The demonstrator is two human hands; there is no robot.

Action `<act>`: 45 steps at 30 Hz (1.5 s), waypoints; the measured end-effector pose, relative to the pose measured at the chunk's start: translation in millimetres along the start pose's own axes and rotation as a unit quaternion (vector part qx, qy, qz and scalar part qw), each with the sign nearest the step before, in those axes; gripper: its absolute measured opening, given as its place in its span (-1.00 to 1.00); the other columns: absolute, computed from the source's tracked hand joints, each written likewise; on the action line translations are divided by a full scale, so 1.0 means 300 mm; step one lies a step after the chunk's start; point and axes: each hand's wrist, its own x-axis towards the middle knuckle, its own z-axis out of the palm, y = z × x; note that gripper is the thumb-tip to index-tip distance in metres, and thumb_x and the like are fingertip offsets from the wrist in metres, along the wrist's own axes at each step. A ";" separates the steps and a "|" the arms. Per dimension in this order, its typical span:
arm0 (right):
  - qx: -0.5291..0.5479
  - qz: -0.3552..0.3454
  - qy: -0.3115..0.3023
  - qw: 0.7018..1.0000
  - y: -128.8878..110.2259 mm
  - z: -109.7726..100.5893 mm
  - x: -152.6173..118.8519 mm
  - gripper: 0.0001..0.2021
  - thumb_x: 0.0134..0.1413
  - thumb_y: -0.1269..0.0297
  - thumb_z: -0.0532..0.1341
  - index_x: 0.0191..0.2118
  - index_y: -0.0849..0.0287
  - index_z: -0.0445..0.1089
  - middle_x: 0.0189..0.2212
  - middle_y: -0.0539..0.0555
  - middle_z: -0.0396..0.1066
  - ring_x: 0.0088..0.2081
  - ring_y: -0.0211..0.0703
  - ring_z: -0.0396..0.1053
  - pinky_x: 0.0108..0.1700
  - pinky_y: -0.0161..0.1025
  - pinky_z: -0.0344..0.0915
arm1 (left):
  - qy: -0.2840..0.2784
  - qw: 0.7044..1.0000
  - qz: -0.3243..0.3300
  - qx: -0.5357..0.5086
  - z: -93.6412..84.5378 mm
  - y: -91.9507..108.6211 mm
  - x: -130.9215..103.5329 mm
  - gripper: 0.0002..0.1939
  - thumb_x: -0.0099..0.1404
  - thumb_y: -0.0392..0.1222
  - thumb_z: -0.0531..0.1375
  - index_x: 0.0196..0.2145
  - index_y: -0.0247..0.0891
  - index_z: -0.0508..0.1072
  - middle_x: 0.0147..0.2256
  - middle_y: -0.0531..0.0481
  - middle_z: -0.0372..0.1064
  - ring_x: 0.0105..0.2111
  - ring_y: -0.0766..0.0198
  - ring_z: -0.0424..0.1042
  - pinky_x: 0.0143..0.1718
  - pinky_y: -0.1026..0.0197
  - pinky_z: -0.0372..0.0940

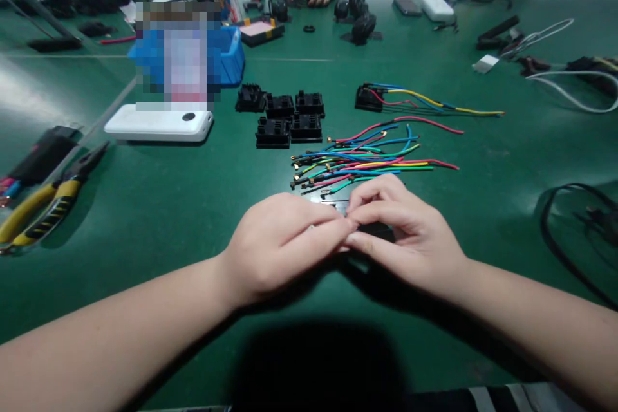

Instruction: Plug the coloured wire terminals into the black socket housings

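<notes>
Forearms [145, 318] over bench [512, 170]. Right hand [412, 225] pinching dark part [377, 230] between both hands; left hand [275, 244] curled over, grip untellable. Possible slip from obscured pinch; loose wires [367, 158] just beyond, scatterable by knuckles.

A white power bank [155, 124] lies before a blue bin [230, 59], a black cable [544, 222] far right.

The tabletop [512, 225] looks smooth and glossy (it catches the light over there), the black housings [273, 133] plastic, the wire terminals [296, 167] shiny metal.
</notes>
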 end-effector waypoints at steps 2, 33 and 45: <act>0.044 0.004 -0.003 0.999 0.007 0.006 -0.005 -0.95 0.06 0.41 0.30 -0.35 0.12 0.44 -0.35 0.05 0.40 -0.24 -0.14 0.35 -0.17 -0.11 0.33 | -0.004 1.000 -0.021 0.001 -0.011 0.015 0.009 -0.84 0.39 -0.23 0.10 -0.24 -0.24 0.48 -0.39 0.01 0.56 -0.47 0.35 0.49 -0.42 0.32 0.30; -0.016 -0.053 -0.042 0.998 0.074 -0.015 -0.014 -0.79 0.09 0.52 0.14 -0.24 0.14 0.45 -0.22 0.12 0.47 -0.12 -0.13 0.38 -0.05 -0.09 0.33 | 0.264 0.711 -0.482 -0.439 -0.032 -0.191 0.044 -0.57 0.35 -0.05 0.14 -0.56 -0.23 0.04 -0.66 0.23 -0.05 -0.73 0.52 -0.09 -0.66 0.40 0.02; -0.011 -0.040 -0.044 0.998 0.087 -0.016 -0.014 -0.81 0.12 0.53 0.13 -0.23 0.16 0.43 -0.25 0.09 0.45 -0.14 -0.17 0.36 -0.07 -0.14 0.31 | 0.164 0.836 -0.389 -0.350 -0.003 -0.151 0.011 -0.69 0.41 -0.08 0.04 -0.45 -0.26 0.34 -0.59 0.11 0.15 -0.57 0.41 0.12 -0.53 0.33 0.09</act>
